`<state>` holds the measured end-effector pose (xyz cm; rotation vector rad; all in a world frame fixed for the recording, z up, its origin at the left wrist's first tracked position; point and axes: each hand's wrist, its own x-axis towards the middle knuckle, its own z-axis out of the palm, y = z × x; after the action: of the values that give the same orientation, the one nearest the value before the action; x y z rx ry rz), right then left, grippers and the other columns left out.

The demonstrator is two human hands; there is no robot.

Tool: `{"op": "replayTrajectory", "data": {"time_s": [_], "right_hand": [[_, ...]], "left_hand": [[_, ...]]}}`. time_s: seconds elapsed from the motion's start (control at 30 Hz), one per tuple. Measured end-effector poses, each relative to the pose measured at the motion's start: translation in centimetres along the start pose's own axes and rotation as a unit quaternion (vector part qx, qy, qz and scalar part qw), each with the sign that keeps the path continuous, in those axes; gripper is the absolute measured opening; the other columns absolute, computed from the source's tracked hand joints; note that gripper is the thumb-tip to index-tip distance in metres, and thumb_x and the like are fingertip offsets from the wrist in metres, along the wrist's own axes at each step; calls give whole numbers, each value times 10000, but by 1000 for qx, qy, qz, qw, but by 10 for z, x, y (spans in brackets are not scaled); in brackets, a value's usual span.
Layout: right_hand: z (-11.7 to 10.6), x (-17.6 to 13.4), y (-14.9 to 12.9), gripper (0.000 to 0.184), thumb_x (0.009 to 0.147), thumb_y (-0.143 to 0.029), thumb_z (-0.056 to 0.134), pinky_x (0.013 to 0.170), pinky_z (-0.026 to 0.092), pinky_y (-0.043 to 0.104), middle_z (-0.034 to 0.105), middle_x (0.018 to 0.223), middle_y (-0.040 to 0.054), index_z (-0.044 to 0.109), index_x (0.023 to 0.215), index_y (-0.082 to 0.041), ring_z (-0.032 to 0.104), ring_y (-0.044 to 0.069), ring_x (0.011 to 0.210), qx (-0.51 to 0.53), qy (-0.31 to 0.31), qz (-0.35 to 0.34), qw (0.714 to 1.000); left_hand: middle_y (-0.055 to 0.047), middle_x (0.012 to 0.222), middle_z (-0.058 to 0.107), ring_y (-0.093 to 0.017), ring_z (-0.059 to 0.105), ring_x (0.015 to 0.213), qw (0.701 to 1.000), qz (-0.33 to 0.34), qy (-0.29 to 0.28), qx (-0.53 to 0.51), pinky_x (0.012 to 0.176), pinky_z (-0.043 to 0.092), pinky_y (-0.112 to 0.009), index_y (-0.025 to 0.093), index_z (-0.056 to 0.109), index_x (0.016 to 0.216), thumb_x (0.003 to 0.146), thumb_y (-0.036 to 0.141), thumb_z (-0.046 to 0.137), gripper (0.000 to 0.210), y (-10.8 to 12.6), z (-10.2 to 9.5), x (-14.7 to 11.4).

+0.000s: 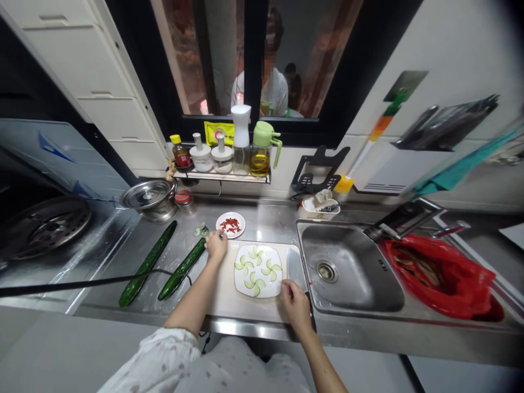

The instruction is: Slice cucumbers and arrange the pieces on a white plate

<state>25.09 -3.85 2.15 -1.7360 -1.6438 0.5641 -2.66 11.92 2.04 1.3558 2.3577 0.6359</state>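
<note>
My left hand is closed at the board's upper left corner, by the end of a green cucumber. A small dark bit shows at its fingertips, too small to name. My right hand has its fingers curled in at the right edge of a white square plate; what they hold, if anything, is hidden. On that plate, pale green cucumber slices form several pinwheels. The plate rests on a cutting board. A knife lies along the board's right side, its handle partly behind my right hand.
A small plate of chopped red bits stands behind the board, near cucumber scraps. Another cucumber lies left, under a dark cable. A lidded pot, a sink and a red bag flank the counter.
</note>
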Motion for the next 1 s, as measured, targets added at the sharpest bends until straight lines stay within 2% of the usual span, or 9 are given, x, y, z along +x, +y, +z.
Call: {"op": "replayTrajectory", "data": {"time_s": [0.23, 0.43, 0.6, 0.73, 0.87, 1.0], "right_hand": [[-8, -4, 4, 472, 876, -567, 407, 701, 501, 318, 715, 891, 113, 679, 934, -187, 646, 220, 773, 14, 1, 9, 1000], [-16, -6, 11, 470, 868, -594, 419, 631, 512, 305, 724, 831, 93, 692, 916, -214, 644, 211, 683, 5, 21, 8, 1000], [-18, -8, 17, 486, 859, -612, 423, 625, 528, 308, 726, 810, 96, 700, 903, -214, 649, 217, 666, 1, 36, 13, 999], [-17, -8, 18, 484, 862, -608, 424, 645, 538, 313, 727, 818, 99, 701, 902, -213, 656, 219, 673, 10, 30, 14, 999], [-14, -6, 15, 467, 859, -598, 438, 657, 541, 312, 733, 869, 105, 699, 911, -214, 665, 224, 704, 18, 6, 15, 1000], [-12, -2, 11, 455, 866, -576, 432, 678, 540, 310, 734, 882, 101, 695, 928, -210, 675, 222, 743, 18, 6, 13, 1000]], "left_hand": [[-104, 1184, 593, -286, 482, 1121, 994, 70, -27, 80, 922, 359, -424, 297, 684, 1119, 858, 266, 483, 331, 24, 7, 45], [-107, 1146, 589, -272, 462, 1114, 981, 140, -64, 117, 924, 345, -397, 303, 692, 1114, 875, 266, 467, 331, 29, 12, 72], [-102, 1119, 597, -257, 464, 1103, 974, 165, -82, 130, 915, 346, -376, 286, 715, 1044, 871, 263, 485, 289, 29, 22, 80], [-103, 1106, 613, -255, 477, 1085, 972, 175, -68, 142, 900, 354, -371, 267, 719, 1014, 863, 250, 503, 265, 29, 28, 81], [-123, 1072, 631, -253, 501, 1051, 977, 151, -47, 146, 885, 371, -367, 222, 727, 953, 906, 275, 445, 291, 27, 27, 82], [-103, 1065, 644, -248, 514, 1051, 984, 133, -44, 110, 885, 383, -354, 227, 718, 950, 919, 296, 425, 303, 25, 20, 81]]}}
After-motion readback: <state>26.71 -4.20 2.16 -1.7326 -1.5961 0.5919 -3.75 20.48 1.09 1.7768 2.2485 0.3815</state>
